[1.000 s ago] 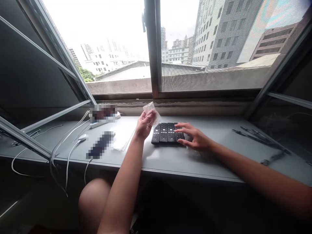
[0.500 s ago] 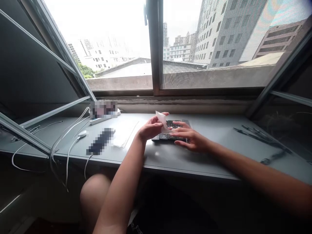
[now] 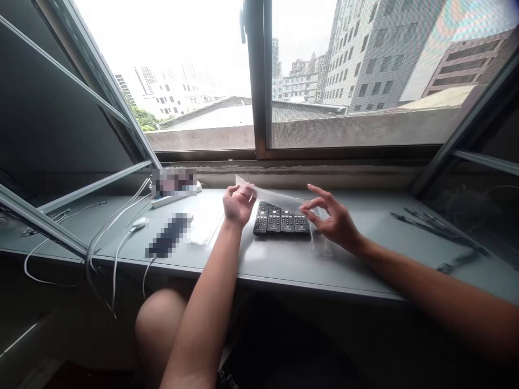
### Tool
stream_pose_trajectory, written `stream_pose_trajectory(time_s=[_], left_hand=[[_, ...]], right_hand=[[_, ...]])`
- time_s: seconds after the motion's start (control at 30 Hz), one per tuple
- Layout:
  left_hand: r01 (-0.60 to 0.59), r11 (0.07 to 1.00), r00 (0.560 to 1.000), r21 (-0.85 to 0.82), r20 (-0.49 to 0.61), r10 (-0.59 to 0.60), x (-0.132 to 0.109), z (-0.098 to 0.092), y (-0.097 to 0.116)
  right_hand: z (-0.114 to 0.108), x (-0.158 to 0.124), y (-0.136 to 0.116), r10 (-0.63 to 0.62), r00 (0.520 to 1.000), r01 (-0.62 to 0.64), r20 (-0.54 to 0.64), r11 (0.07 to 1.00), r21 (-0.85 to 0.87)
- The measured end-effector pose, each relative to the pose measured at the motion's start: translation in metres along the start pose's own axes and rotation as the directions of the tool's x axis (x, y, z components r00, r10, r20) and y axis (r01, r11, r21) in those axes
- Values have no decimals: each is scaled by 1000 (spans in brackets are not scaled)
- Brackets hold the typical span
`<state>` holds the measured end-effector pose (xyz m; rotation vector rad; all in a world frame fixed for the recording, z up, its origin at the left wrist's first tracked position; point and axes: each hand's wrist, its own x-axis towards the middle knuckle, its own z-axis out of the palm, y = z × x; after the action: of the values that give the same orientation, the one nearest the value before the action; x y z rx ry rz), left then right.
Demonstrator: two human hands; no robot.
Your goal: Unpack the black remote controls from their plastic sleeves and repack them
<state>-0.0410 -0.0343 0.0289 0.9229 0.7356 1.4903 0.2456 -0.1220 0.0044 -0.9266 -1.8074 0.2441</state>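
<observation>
A long, translucent plastic sleeve (image 3: 279,199) is stretched between my two hands above the desk. My left hand (image 3: 238,206) grips its left end, fingers curled. At the other end, my right hand (image 3: 330,216) pinches the sleeve between thumb and fingertips, with another finger raised. Below the sleeve, several black remote controls (image 3: 280,220) lie side by side on the desk, their upper parts partly behind it. A clear plastic piece (image 3: 322,247) rests to their right, partly under my right hand.
Left of my left arm lie a stack of thin clear sleeves (image 3: 206,229) and a blurred-out dark object (image 3: 168,236). A white power strip (image 3: 176,199) and white cables (image 3: 117,254) are farther left. Dark cables (image 3: 438,229) lie on the right of the grey desk (image 3: 365,270).
My hands have moved apart, my left hand leftward and my right hand slightly right and up. The crumpled sleeve is now drawn out lengthwise, and the remotes are more exposed.
</observation>
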Motion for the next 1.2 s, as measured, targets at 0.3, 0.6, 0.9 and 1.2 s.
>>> stream_pose_trajectory(time_s=[0.3,0.6,0.9,1.2], left_hand=[[194,980,900,36,391,-193,-20,21,0],[315,928,738,202,563,-372,-20,10,-13],[264,961,895,77,352,-274,-7,9,-25],[276,955,879,111,373,-297,-8,8,-30]], right_hand=[[-2,2,-3,-94,996,94,6,994,-64],[-1,5,-4,-202,979,202,32,979,-11],[0,3,-6,-194,980,192,-45,980,-54],[5,5,4,-256,960,261,114,965,-34]])
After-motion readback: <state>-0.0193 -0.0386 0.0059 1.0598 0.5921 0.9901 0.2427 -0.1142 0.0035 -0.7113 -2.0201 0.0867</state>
